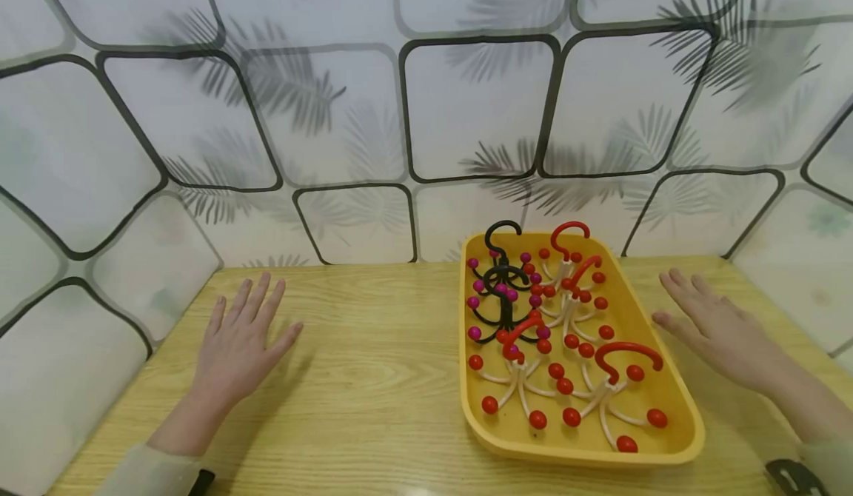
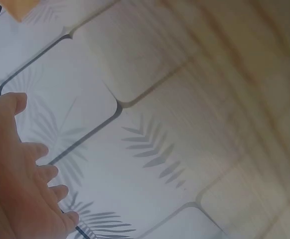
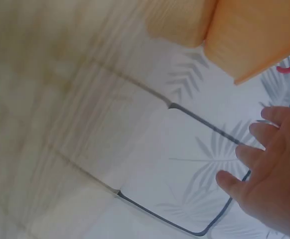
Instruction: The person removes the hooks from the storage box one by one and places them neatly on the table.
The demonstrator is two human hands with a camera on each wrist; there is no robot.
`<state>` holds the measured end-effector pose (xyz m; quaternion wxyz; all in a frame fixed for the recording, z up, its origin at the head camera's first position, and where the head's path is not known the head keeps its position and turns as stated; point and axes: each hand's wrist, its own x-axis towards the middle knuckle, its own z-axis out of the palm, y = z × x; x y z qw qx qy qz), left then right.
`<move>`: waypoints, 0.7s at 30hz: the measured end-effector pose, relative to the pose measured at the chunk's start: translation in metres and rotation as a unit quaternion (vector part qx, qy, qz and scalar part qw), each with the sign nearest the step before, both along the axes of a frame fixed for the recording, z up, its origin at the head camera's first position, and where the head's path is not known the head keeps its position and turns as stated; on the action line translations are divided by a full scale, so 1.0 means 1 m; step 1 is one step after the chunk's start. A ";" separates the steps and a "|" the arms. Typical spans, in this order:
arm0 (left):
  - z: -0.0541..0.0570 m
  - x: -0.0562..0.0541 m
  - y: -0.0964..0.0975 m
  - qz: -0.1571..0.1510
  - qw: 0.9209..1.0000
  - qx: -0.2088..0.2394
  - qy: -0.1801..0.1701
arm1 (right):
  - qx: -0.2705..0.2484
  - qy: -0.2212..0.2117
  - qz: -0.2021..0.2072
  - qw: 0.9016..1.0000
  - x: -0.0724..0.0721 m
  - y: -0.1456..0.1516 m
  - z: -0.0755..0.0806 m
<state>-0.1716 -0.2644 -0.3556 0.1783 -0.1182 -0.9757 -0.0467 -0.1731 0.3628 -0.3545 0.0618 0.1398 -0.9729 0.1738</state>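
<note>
A yellow tray [image 1: 463,377] stands on the table, right of the middle in the head view. In it lie several hooks with white, ball-tipped arms, such as the front red hook [image 1: 629,347]. Two black hooks [image 1: 506,311] with black arms and magenta balls are at its back left. My left hand [image 1: 240,340], fingers straight and spread, is over the table well left of the tray and holds nothing. To the right of the tray, apart from it, my right hand [image 1: 723,333] is also empty with its fingers extended. Both wrist views show the hands free of any object.
The light wood table [image 1: 373,377] reaches back to a wall [image 1: 353,118] with a stone outline and leaf pattern. Similar patterned surfaces rise on the left and right sides. In the right wrist view, the tray's outer side [image 3: 254,35] appears at the top.
</note>
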 end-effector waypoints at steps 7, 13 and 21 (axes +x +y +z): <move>0.000 0.000 0.000 -0.001 1.000 0.008 -0.005 | -0.051 -0.028 0.046 0.997 0.030 -0.012 0.000; 0.001 0.001 0.001 -0.004 1.000 0.012 -0.006 | -0.093 -0.069 0.045 0.992 0.057 -0.018 -0.005; 0.002 0.001 0.005 -0.006 0.999 0.024 -0.030 | -0.117 -0.078 0.088 0.986 0.086 -0.017 -0.028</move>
